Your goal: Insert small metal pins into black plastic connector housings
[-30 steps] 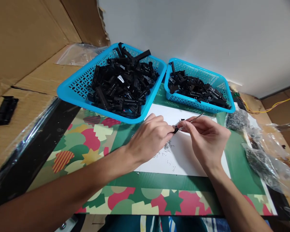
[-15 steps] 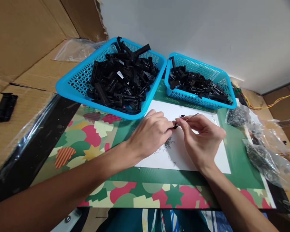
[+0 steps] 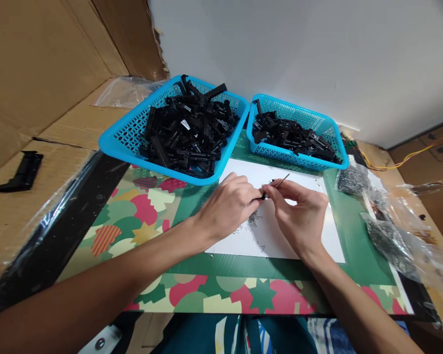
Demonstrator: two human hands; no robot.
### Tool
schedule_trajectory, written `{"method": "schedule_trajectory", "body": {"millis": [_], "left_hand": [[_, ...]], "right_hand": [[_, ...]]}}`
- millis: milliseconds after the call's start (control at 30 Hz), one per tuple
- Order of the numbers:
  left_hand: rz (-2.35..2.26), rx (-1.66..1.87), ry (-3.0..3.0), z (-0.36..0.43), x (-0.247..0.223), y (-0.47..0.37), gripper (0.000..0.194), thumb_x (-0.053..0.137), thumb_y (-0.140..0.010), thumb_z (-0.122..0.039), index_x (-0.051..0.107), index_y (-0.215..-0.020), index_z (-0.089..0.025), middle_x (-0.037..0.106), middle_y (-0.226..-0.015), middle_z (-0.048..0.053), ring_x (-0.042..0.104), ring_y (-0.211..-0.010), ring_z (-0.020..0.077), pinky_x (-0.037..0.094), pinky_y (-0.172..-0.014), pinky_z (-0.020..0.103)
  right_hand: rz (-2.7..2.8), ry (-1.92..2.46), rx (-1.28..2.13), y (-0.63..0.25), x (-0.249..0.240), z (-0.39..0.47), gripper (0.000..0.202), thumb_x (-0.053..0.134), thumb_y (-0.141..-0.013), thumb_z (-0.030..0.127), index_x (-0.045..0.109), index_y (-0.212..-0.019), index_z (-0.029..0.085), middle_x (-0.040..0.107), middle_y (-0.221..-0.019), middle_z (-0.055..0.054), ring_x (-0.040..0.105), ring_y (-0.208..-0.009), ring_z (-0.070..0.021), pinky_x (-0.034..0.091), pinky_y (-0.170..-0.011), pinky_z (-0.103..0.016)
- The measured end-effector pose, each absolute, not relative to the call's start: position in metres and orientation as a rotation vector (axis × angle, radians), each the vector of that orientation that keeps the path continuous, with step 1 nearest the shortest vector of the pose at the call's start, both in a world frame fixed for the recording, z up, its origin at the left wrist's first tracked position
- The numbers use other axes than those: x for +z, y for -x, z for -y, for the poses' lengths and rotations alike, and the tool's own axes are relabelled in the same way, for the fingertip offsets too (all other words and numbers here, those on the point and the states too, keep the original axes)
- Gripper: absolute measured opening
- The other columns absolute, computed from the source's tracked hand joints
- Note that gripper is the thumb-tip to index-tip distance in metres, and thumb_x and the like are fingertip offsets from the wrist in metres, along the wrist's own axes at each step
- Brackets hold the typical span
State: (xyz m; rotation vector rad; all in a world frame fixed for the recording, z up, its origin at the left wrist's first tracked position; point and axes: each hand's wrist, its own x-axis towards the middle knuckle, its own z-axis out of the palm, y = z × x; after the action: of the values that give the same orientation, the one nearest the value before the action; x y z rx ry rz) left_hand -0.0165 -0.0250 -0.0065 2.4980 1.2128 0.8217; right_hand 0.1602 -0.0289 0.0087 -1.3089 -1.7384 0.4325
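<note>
Above a white sheet point(image 3: 280, 246), my left hand point(image 3: 227, 204) is closed on a small black plastic part point(image 3: 263, 195), most of which my fingers hide. My right hand point(image 3: 299, 209) pinches a thin metal tool like tweezers point(image 3: 282, 180), its back end pointing up and right. The fingertips of both hands meet at the black part, and the tool's working tip is hidden there. Just below my left fingers, a small heap of tiny bent wire springs point(image 3: 253, 219) lies on the sheet, with several loose ones scattered nearer to me.
A large blue basket point(image 3: 114, 155) and a smaller blue basket point(image 3: 299, 160), both full of black plastic parts, stand behind my hands. Clear bags of tiny metal pieces point(image 3: 386, 241) lie at the right. One black part point(image 3: 21, 172) rests on cardboard at the left.
The view has shifted a little, so the baskets and bags sit slightly differently in it. Both hands keep their grip on the black part and the tool, close together over the sheet.
</note>
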Motion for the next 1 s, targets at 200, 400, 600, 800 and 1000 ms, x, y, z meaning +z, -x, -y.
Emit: {"method": "schedule_trajectory", "body": {"millis": [200, 400, 600, 800, 1000], "left_hand": [[-1.259, 0.894, -2.437, 0.024, -0.007, 0.017, 0.004, 0.072, -0.096, -0.013, 0.075, -0.094, -0.015, 0.075, -0.081, 0.003, 0.067, -0.082, 0.023, 0.041, -0.078, 0.036], [-1.378, 1.115, -2.247, 0.028, -0.001, 0.014, 0.012, 0.066, -0.101, -0.017, 0.062, -0.112, -0.014, 0.075, -0.091, 0.003, 0.067, -0.078, 0.0206, 0.048, -0.079, 0.033], [-1.316, 1.151, -2.317, 0.032, 0.003, 0.014, 0.012, 0.06, -0.105, -0.02, 0.054, -0.115, -0.019, 0.069, -0.087, 0.0, 0.061, -0.072, 0.0182, 0.045, -0.069, 0.028], [-1.273, 1.151, -2.291, 0.033, 0.005, 0.018, 0.012, 0.06, -0.105, -0.02, 0.053, -0.115, -0.023, 0.066, -0.091, -0.002, 0.059, -0.075, 0.0168, 0.045, -0.074, 0.028], [-1.192, 1.081, -2.254, 0.034, 0.005, 0.024, 0.009, 0.055, -0.107, -0.022, 0.052, -0.115, -0.024, 0.066, -0.096, -0.001, 0.059, -0.079, 0.0165, 0.047, -0.079, 0.03]], "right_hand": [[1.598, 1.216, 0.523, -0.168, 0.005, 0.03, 0.005, 0.074, -0.095, 0.023, 0.077, -0.091, 0.02, 0.081, -0.086, -0.002, 0.079, -0.078, -0.0197, 0.062, -0.077, -0.031], [2.0, 1.346, 0.828, -0.193, 0.029, 0.035, 0.019, 0.055, -0.105, 0.027, 0.073, -0.105, 0.022, 0.071, -0.086, -0.002, 0.064, -0.076, -0.0169, 0.049, -0.068, -0.029], [2.16, 1.444, 1.019, -0.189, 0.017, 0.041, 0.009, 0.069, -0.095, 0.025, 0.077, -0.099, 0.022, 0.069, -0.079, -0.002, 0.058, -0.072, -0.0189, 0.042, -0.068, -0.031], [2.217, 1.396, 0.984, -0.185, 0.012, 0.041, 0.014, 0.065, -0.096, 0.018, 0.077, -0.091, 0.021, 0.068, -0.079, -0.003, 0.057, -0.075, -0.0193, 0.041, -0.071, -0.031], [2.062, 1.353, 1.129, -0.198, 0.04, 0.014, 0.026, 0.063, -0.103, 0.043, 0.077, -0.1, 0.021, 0.056, -0.064, 0.002, 0.047, -0.06, -0.0141, 0.034, -0.057, -0.028]]}}
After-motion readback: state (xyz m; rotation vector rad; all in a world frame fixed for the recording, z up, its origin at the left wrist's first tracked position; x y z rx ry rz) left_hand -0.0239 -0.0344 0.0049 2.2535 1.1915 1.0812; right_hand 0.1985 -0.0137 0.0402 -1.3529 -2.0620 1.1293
